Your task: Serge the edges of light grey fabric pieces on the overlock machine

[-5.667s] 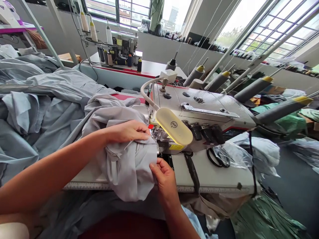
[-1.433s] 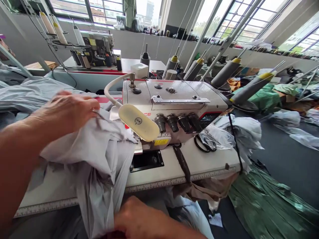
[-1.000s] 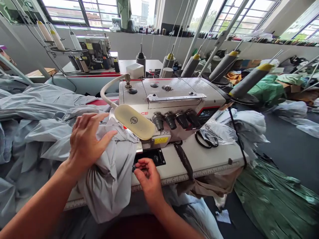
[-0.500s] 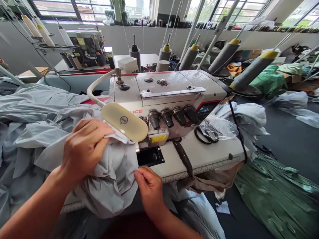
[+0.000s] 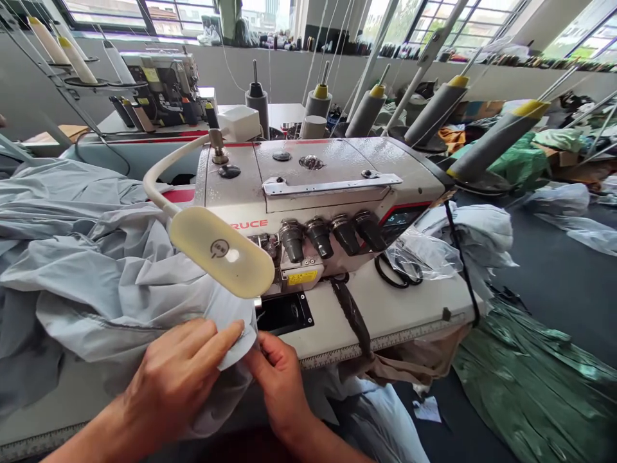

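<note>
A pale grey garment (image 5: 116,283) lies bunched on the sewing table, left of a white overlock machine (image 5: 318,199). My left hand (image 5: 173,379) rests on the cloth's near edge, with fingers closed over a fold and the index finger stretched toward the machine. Just to its right, my right hand (image 5: 277,379) pinches the same cloth edge in front of the dark opening (image 5: 284,314) in the table. A cream lamp head (image 5: 222,251) on a bent neck hangs above the cloth and hides the needle area.
Black scissors (image 5: 398,273) and crumpled clear plastic (image 5: 429,254) lie right of the machine. Several grey thread cones (image 5: 434,112) stand behind it. A second machine (image 5: 159,83) sits at the back left. Green cloth (image 5: 525,399) covers the floor on the right.
Both hands have drawn back from the machine to the table's near edge. The left hand slid down off the bunched cloth near the lamp; the cloth edge now sits between both hands.
</note>
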Action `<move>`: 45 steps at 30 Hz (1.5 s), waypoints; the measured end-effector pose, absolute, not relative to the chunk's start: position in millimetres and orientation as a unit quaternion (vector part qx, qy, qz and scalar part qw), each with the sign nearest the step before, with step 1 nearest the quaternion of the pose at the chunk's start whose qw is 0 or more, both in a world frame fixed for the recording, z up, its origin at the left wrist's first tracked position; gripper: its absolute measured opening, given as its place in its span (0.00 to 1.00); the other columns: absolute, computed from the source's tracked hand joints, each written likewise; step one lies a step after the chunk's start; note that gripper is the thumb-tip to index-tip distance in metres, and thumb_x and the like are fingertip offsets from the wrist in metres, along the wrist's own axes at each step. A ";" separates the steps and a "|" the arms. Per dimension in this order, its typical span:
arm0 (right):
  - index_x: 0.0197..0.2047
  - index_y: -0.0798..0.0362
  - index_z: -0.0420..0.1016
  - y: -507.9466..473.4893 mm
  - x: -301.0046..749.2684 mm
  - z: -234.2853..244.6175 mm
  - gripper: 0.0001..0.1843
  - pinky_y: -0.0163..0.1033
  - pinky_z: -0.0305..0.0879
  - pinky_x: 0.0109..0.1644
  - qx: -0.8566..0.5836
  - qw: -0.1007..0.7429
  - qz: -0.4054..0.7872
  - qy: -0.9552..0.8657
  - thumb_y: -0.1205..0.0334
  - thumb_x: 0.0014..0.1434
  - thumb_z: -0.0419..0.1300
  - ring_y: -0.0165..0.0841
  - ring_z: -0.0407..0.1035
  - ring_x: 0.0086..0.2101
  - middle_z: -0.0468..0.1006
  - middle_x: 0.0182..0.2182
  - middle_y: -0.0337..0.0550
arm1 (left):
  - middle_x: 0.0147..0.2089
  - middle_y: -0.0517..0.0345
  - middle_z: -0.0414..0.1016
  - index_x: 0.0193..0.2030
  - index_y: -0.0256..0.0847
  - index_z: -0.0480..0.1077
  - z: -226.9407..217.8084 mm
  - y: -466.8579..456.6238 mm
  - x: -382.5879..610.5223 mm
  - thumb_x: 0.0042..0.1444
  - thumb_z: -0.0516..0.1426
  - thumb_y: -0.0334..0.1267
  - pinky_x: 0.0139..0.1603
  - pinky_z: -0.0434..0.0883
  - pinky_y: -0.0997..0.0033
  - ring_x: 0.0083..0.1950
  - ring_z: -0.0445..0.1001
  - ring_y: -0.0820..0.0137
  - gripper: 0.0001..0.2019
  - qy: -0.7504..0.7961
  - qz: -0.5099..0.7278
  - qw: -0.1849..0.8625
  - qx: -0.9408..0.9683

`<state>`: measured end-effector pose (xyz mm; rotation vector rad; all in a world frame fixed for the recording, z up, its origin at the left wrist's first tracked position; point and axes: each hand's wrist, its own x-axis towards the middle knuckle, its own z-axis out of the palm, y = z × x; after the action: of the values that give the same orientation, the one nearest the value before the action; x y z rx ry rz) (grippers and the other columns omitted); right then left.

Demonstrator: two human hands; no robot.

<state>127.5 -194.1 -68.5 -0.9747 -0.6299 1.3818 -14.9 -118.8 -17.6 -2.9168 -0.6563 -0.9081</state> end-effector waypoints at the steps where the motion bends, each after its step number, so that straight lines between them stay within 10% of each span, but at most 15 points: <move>1: 0.35 0.54 0.79 -194.8 126.3 -67.9 0.10 0.32 0.61 0.37 -0.424 0.623 0.595 -0.280 0.56 0.58 0.62 0.29 0.62 0.31 0.72 0.28 0.37 | 0.27 0.59 0.68 0.50 0.35 0.69 -19.0 -121.9 -11.9 0.65 0.47 0.29 0.35 0.63 0.70 0.30 0.66 0.72 0.13 -0.209 -0.298 0.035 -0.931; 7: 0.38 0.52 0.78 -189.2 119.7 -71.9 0.11 0.33 0.62 0.38 -0.429 0.643 0.564 -0.290 0.53 0.60 0.62 0.30 0.63 0.32 0.73 0.30 0.37 | 0.43 0.53 0.79 0.46 0.36 0.73 -35.3 -125.4 2.4 0.65 0.46 0.28 0.49 0.61 0.61 0.49 0.72 0.63 0.14 -0.230 -0.359 0.124 -0.896; 12: 0.42 0.51 0.76 -175.9 114.5 -71.8 0.10 0.36 0.62 0.46 -0.423 0.662 0.546 -0.292 0.55 0.62 0.60 0.32 0.64 0.37 0.73 0.35 0.39 | 0.41 0.52 0.79 0.46 0.36 0.73 -36.0 -110.4 7.5 0.63 0.49 0.27 0.49 0.61 0.61 0.44 0.73 0.64 0.12 -0.254 -0.372 0.132 -0.883; 19: 0.31 0.57 0.75 -168.8 115.2 -73.9 0.16 0.31 0.57 0.31 -0.474 0.639 0.520 -0.311 0.52 0.60 0.58 0.28 0.54 0.27 0.66 0.25 0.37 | 0.38 0.54 0.77 0.43 0.38 0.72 -13.6 -86.8 3.6 0.63 0.48 0.31 0.43 0.62 0.64 0.39 0.72 0.66 0.12 -0.236 -0.318 0.061 -0.916; 45: 0.30 0.55 0.68 -175.2 120.9 -70.9 0.12 0.31 0.58 0.32 -0.483 0.619 0.540 -0.303 0.56 0.61 0.56 0.28 0.57 0.27 0.66 0.25 0.35 | 0.45 0.51 0.79 0.43 0.34 0.75 -34.8 -115.3 -7.6 0.65 0.46 0.28 0.59 0.59 0.64 0.51 0.73 0.66 0.15 -0.152 -0.327 0.124 -0.925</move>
<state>120.9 -175.2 -70.9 -1.1115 -0.6965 1.2415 -7.6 -115.3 -34.8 -2.6956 -0.4420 -0.9529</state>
